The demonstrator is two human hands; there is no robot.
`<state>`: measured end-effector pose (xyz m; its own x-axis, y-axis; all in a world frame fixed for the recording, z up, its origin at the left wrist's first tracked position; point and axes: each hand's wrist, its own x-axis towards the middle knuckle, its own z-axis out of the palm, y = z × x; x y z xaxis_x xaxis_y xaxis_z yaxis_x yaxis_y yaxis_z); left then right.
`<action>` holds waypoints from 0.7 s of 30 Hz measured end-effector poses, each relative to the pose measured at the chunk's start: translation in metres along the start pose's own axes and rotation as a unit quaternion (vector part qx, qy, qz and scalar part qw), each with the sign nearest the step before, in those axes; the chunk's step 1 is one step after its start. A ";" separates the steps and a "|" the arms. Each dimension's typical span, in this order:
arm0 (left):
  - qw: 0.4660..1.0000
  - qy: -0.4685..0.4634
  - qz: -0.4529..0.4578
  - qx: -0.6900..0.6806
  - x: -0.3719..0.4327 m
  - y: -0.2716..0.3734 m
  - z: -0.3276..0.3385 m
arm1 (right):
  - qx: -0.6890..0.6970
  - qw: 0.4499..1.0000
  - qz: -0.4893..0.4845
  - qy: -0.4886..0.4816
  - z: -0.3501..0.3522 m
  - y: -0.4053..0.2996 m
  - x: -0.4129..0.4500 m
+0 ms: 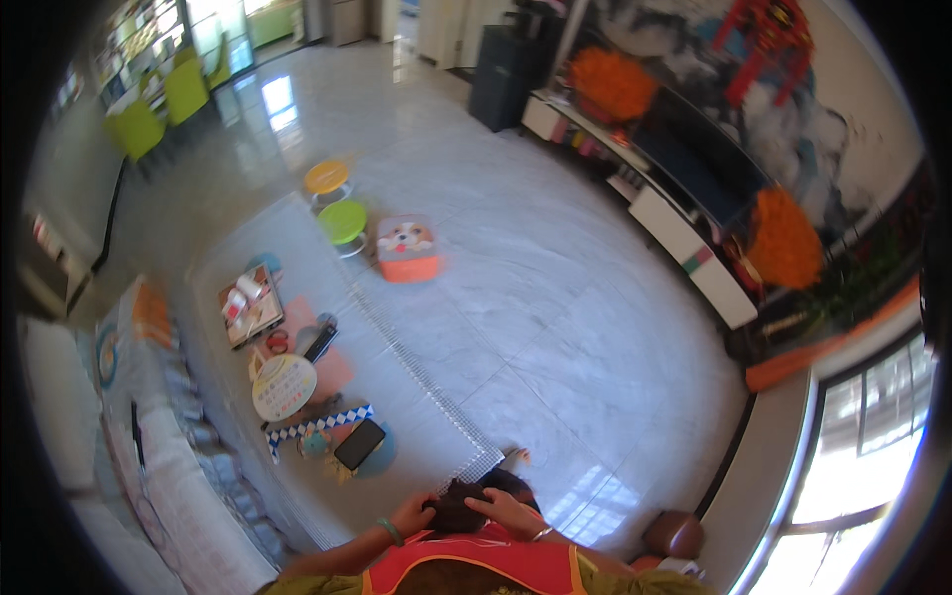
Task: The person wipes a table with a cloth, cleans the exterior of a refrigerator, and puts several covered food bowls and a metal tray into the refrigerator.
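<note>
At the bottom middle, my left hand (pixel 413 515), with a green bangle at its wrist, and my right hand (pixel 505 511), with a silvery bangle, both grip a dark brown, soft-looking thing (pixel 455 507). What it is exactly cannot be told. It lies just above the red apron (pixel 476 554), beside the near corner of the covered table. Another dark shape (pixel 509 483) is right behind my right hand, partly hidden. On the table to the left are a black phone (pixel 360 445), a blue-and-white checked strip (pixel 320 422), a round hand fan (pixel 284 387) and red-handled scissors (pixel 277 342).
A tray of small items (pixel 251 306) stands farther along the table. Beyond are a green stool (pixel 343 222), a yellow stool (pixel 326 177) and a box with a dog's face (pixel 407 249). A sofa (pixel 149 446) lines the left; a TV cabinet (pixel 673 230) stands at the right.
</note>
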<state>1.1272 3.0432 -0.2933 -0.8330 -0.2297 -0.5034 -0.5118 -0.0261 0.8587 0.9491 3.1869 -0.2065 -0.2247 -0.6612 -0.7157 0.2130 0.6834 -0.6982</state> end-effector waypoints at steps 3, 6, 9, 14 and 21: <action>0.994 0.035 0.032 0.102 0.028 0.034 0.017 | 0.014 0.999 -0.038 -0.016 -0.040 0.010 0.013; 0.996 0.041 0.056 0.050 0.075 0.048 0.061 | 0.068 0.997 -0.031 -0.014 -0.107 0.005 0.009; 0.980 -0.071 0.009 -0.186 0.124 0.090 0.112 | 0.030 0.996 -0.039 0.078 -0.184 0.010 -0.005; 0.955 -0.195 -0.095 -0.201 0.187 0.217 0.188 | 0.196 0.970 -0.083 0.120 -0.296 0.026 -0.039; 0.983 -0.171 -0.012 -0.059 0.252 0.261 0.225 | 0.259 0.952 -0.099 0.129 -0.369 0.041 -0.061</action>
<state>0.7361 3.1973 -0.2175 -0.8531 0.1124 -0.5094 -0.5213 -0.1447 0.8410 0.6203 3.3693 -0.1863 -0.5218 -0.6176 -0.5885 0.5677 0.2635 -0.7799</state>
